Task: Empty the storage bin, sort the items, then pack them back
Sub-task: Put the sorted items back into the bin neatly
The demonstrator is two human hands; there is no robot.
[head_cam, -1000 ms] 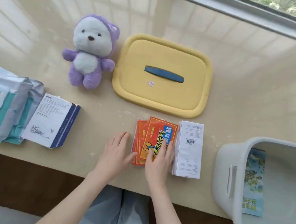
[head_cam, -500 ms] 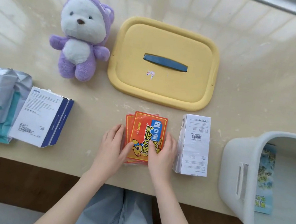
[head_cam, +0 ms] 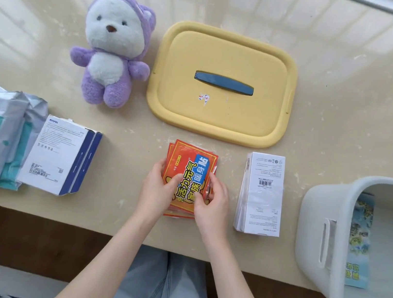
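near the front edge of the desk (head_cam: 109, 212), the left hand (head_cam: 158, 191) and right hand (head_cam: 214, 203) are gripping the packets (head_cam: 192, 163), fingers (head_cam: 158, 168) curling round both long sides.

Your widest open lane on the beige countertop (head_cam: 124, 163) runs between the blue-and-white carton (head_cam: 61, 156) and the stack of red warmer packets (head_cam: 191, 168). A narrower gap separates the packets from the white box (head_cam: 263, 197), and a slim channel lies between that box and the white storage bin (head_cam: 315, 217). The yellow lid (head_cam: 226, 51) and plush bear (head_cam: 114, 55) block the far side.
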